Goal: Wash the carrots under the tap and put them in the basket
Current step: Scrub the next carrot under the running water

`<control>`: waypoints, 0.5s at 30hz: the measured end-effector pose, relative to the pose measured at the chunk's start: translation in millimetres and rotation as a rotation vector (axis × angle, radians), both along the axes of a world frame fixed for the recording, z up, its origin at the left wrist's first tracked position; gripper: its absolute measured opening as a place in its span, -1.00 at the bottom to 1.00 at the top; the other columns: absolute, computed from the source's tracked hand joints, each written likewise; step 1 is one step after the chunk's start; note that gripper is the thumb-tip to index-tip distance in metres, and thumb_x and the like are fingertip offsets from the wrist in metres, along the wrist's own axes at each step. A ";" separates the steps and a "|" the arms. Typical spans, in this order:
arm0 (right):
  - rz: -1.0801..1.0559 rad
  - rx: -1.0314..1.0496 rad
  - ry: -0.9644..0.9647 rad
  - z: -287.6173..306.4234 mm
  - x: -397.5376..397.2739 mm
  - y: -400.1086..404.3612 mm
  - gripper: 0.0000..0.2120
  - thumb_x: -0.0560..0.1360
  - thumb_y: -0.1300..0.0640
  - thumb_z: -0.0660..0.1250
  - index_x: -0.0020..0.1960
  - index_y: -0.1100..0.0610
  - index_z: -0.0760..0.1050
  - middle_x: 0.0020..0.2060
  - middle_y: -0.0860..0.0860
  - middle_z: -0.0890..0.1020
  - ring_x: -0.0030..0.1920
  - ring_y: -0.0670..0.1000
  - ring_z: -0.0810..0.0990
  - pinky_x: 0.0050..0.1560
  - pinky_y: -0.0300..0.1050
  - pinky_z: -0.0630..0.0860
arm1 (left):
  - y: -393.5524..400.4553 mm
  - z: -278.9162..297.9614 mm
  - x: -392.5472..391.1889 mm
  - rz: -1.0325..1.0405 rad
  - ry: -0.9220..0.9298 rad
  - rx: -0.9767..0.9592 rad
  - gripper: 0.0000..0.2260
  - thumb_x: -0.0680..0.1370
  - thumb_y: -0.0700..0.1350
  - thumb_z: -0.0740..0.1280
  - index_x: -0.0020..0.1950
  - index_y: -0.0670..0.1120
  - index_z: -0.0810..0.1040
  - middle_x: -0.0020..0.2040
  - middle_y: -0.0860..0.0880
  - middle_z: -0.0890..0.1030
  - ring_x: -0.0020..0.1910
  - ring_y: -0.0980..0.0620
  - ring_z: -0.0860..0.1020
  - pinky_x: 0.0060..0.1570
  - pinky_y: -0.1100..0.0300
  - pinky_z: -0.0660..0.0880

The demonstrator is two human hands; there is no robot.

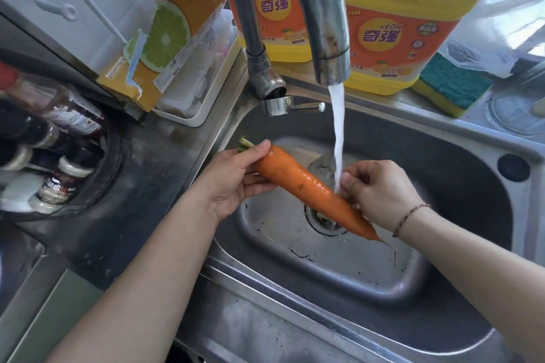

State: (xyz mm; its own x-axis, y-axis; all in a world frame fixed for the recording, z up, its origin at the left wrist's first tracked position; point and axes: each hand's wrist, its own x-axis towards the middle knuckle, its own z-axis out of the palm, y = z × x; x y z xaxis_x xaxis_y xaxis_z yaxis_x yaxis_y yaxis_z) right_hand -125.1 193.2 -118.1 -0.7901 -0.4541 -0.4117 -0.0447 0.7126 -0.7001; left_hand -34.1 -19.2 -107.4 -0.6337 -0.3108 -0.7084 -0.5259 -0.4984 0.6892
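One long orange carrot [306, 186] with a short green stub lies slanted over the steel sink [460, 298], above the drain [321, 219]. My left hand [233, 183] grips its thick top end, thumb over the stub. My right hand [380, 191] curls around the thinner lower half, and the thin tip pokes out below the wrist. Water [337, 132] pours from the tap [327, 47] and lands on the carrot beside my right fingers. No basket is in view.
Two yellow detergent jugs [395, 26] stand behind the tap. A green sponge [451, 88] lies at the back right. A lemon-print box [165, 38] leans at the back left. Sauce bottles [53, 153] crowd the left counter.
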 end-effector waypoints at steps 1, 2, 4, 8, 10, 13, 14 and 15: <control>-0.008 0.029 -0.041 -0.3 -1.6 2.3 -0.60 0.63 -0.01 0.23 -0.34 0.11 0.55 -0.39 0.02 0.66 -0.32 0.04 0.63 -0.20 -0.06 0.60 | -1.9 0.2 0.3 0.012 -0.009 -0.001 -0.71 0.53 -0.01 0.41 0.12 -0.19 0.55 0.02 -0.23 0.66 -0.16 -0.06 0.70 -0.26 0.12 0.65; -0.002 0.058 -0.081 0.6 -3.1 4.6 -0.51 0.63 -0.12 0.17 -0.34 0.13 0.54 -0.37 0.08 0.67 -0.31 0.09 0.64 -0.15 0.04 0.62 | -2.9 0.2 0.2 0.023 -0.021 -0.003 -0.68 0.52 0.00 0.41 0.14 -0.19 0.55 0.03 -0.23 0.65 -0.17 -0.05 0.70 -0.27 0.13 0.64; 0.103 0.082 -0.112 3.6 -4.2 9.2 -0.43 0.54 -0.33 0.11 -0.25 0.10 0.60 -0.34 0.05 0.68 -0.30 0.06 0.66 -0.17 0.05 0.63 | -1.1 0.2 -1.1 0.052 -0.040 0.003 -0.67 0.52 0.02 0.42 0.16 -0.17 0.53 0.02 -0.22 0.65 -0.20 -0.04 0.70 -0.31 0.14 0.63; 0.373 0.048 0.011 7.2 -0.5 12.4 -0.72 0.38 -0.26 0.44 -0.16 -0.06 0.55 -0.32 -0.07 0.65 -0.36 -0.15 0.61 -0.33 -0.24 0.48 | 8.8 -0.7 -3.6 0.092 -0.068 0.060 -0.59 0.52 0.06 0.43 0.24 -0.17 0.50 0.02 -0.21 0.63 -0.23 -0.07 0.71 -0.33 0.14 0.62; 0.361 -0.008 -0.086 6.0 -4.7 14.1 -0.76 0.40 -0.15 0.49 -0.15 0.00 0.57 -0.33 -0.02 0.66 -0.35 -0.07 0.65 -0.26 -0.14 0.55 | 9.5 -0.7 -2.9 0.029 -0.075 0.065 -0.55 0.52 0.11 0.41 0.26 -0.17 0.51 0.05 -0.21 0.62 -0.19 -0.11 0.71 -0.28 0.12 0.64; 0.306 -0.156 -0.544 10.5 -10.2 18.8 -0.51 0.40 -0.26 0.44 -0.04 0.18 0.62 -0.27 0.07 0.69 -0.26 0.04 0.67 -0.23 -0.04 0.57 | 5.4 1.3 1.7 -0.135 0.007 0.103 -0.60 0.47 0.08 0.39 0.21 -0.13 0.53 0.05 -0.18 0.62 -0.06 -0.15 0.68 -0.15 0.09 0.66; 0.295 -0.177 -0.629 11.0 -10.1 19.9 -0.48 0.41 -0.25 0.39 -0.01 0.23 0.61 -0.24 0.10 0.69 -0.25 0.06 0.65 -0.25 -0.04 0.57 | 4.0 2.4 3.0 -0.165 0.047 0.125 -0.62 0.46 0.04 0.40 0.19 -0.12 0.53 0.04 -0.17 0.61 -0.04 -0.15 0.66 -0.13 0.09 0.66; 0.286 -0.184 -0.653 11.1 -8.8 19.6 -0.52 0.45 -0.19 0.36 0.00 0.25 0.59 -0.22 0.13 0.70 -0.27 0.08 0.63 -0.28 -0.06 0.56 | 3.0 3.7 3.6 -0.175 0.078 0.138 -0.64 0.45 0.00 0.41 0.18 -0.13 0.52 0.03 -0.17 0.61 -0.03 -0.16 0.66 -0.13 0.09 0.66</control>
